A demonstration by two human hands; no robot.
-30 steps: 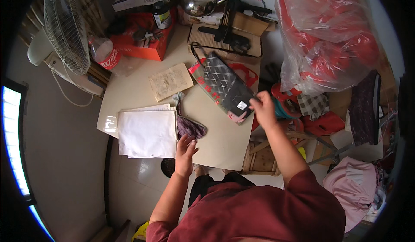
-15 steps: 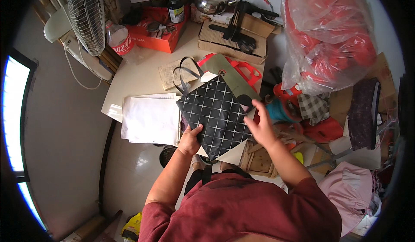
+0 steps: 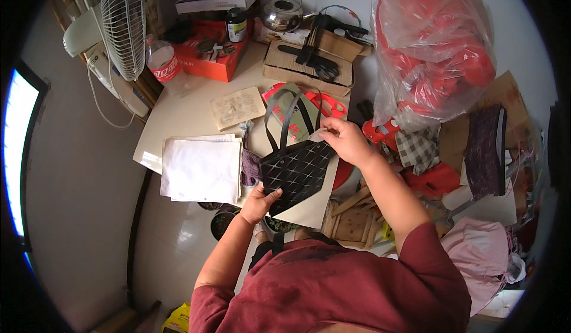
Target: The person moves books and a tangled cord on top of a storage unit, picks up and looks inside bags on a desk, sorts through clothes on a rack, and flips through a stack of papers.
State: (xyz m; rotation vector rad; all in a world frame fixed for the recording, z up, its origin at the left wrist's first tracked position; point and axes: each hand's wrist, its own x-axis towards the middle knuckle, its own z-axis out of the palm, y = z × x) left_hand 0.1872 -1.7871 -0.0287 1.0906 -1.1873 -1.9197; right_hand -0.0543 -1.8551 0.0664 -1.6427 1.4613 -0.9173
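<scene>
Right over the cream table's front edge, the left hand is clamping a black checked tote bag low on its side while the right hand, apart from it, is pinching a pale flap at the opening.

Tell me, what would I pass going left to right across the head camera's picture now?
Electric fan, stack of white paper, left hand, black checked bag, right hand, gray checkered cloth, dark purple patterned item.
</scene>
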